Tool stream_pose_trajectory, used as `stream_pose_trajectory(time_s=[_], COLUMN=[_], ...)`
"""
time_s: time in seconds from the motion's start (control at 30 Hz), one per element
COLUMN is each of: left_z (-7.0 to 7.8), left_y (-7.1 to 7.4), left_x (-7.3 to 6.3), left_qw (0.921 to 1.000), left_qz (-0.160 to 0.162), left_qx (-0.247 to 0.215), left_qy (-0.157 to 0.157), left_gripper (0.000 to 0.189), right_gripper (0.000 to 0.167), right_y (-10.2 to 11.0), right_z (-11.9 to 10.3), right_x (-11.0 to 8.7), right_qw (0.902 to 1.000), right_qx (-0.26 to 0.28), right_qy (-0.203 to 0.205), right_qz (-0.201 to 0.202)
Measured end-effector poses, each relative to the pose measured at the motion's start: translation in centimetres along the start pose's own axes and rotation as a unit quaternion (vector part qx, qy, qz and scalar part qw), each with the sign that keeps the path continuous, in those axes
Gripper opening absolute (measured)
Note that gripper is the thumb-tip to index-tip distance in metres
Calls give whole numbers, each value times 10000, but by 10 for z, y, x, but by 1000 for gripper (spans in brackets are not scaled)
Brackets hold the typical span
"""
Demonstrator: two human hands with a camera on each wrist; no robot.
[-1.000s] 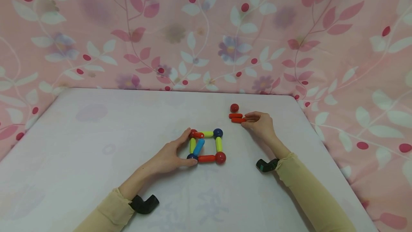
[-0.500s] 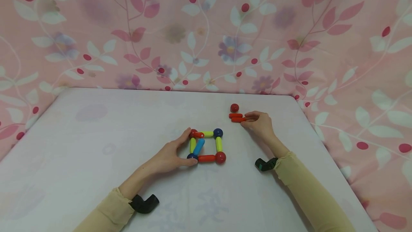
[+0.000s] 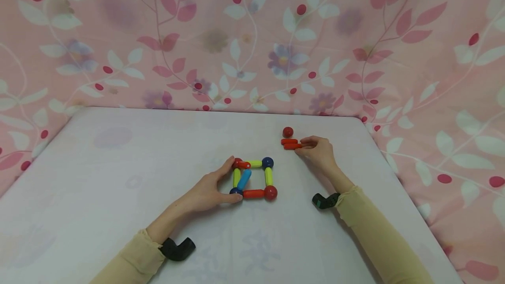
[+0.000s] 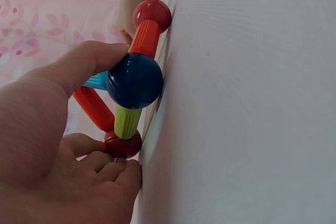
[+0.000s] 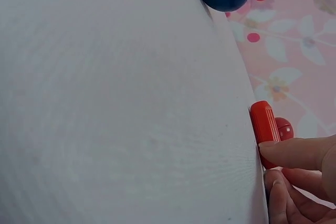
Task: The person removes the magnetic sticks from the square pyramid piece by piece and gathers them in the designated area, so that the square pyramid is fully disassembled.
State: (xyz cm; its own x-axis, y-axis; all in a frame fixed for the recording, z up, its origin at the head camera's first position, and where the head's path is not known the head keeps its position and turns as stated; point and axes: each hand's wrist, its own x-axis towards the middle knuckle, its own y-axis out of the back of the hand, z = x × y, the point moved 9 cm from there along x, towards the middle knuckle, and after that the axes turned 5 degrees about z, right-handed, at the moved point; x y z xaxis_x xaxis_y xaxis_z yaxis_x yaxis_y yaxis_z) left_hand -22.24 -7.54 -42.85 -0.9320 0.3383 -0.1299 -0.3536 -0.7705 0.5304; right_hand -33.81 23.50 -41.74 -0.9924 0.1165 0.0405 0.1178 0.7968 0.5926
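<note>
A square of magnetic rods and balls lies mid-table, with yellow-green rods (image 3: 268, 176) and a red rod (image 3: 253, 194) between its corner balls. A blue rod (image 3: 244, 179) and another red rod (image 4: 95, 108) rise from its left corners. My left hand (image 3: 205, 193) holds that left side, its thumb on the near dark blue ball (image 4: 135, 81) and its fingers at the far red ball (image 4: 124, 144). Farther right, my right hand (image 3: 320, 153) pinches the right end of a loose red magnetic rod (image 5: 265, 124) on the table.
A second loose red rod (image 3: 289, 141) lies just behind the pinched one, and a loose red ball (image 3: 288, 132) sits beyond it. The white table (image 3: 118, 157) ends at a pink floral cloth (image 3: 252, 38) at the back and right.
Both hands stay almost still. The right wrist has shifted very slightly left, while the square and loose pieces keep their places.
</note>
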Motion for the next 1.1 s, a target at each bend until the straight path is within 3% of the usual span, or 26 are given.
stream_pose_trajectory(time_s=[0.3, 0.47, 0.53, 0.6, 0.77, 0.93, 1.1], left_z=[-1, 0, 0, 0, 1, 1, 2], left_y=[-1, -2, -1, 1, 2, 2, 3], left_x=[0, 0, 0, 0, 1, 0, -1], left_qw=[10000, 9999, 9998, 9998, 9999, 9998, 9996], left_qz=[-15, -43, -30, -8, 3, -23, 1], left_qx=[9, 97, 126, 127, 107, 107, 114], left_qy=[-27, -98, -134, -136, -100, -178, -253], left_gripper=[103, 103, 103, 103, 103, 104, 105], right_gripper=[41, 35, 32, 31, 30, 33, 33], right_y=[2, 25, 27, 18, -22, -62, -81], right_z=[6, -14, -33, -54, -94, -111, -123], right_x=[-3, -12, -19, -27, -54, -76, -86], right_qw=[9996, 9929, 9889, 9875, 9828, 9748, 9705], right_qx=[231, 559, 647, 720, 876, 835, 747], right_qy=[-140, 274, 633, 1018, 1620, 1822, 1871], right_qz=[9, 1016, 1182, 964, -104, -980, -1321])
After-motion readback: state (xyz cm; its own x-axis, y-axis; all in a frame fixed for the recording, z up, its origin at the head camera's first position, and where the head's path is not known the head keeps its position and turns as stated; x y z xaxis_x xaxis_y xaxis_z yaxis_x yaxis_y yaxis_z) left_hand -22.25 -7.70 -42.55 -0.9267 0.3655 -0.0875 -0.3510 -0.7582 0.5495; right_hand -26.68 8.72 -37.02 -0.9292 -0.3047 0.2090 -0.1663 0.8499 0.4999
